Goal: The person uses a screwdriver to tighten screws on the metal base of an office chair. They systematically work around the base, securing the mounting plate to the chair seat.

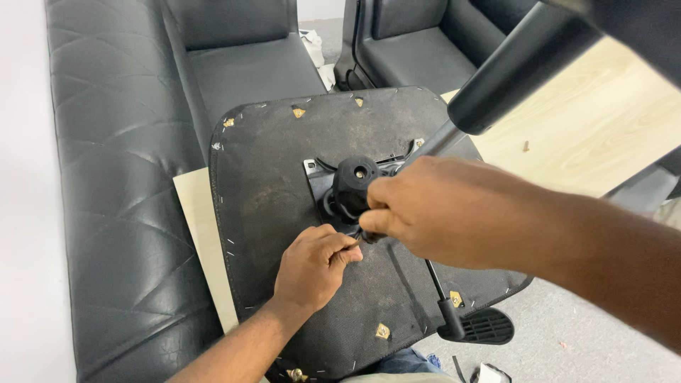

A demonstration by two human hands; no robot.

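Observation:
An upturned office chair seat, covered in dusty black fabric with staples along its rim, lies in front of me. A black metal tilt mechanism is mounted at its middle. My left hand is closed, pinching a small part I cannot make out just below the mechanism. My right hand is closed around a thin tool or part whose tip meets the left hand's fingers. A grey gas-lift cylinder runs from the upper right down towards the mechanism, behind my right hand.
A black quilted leather sofa fills the left. A second black seat stands at the back. Pale wooden boards lie to the right and under the seat. The chair's lever with its black paddle sticks out at the lower right.

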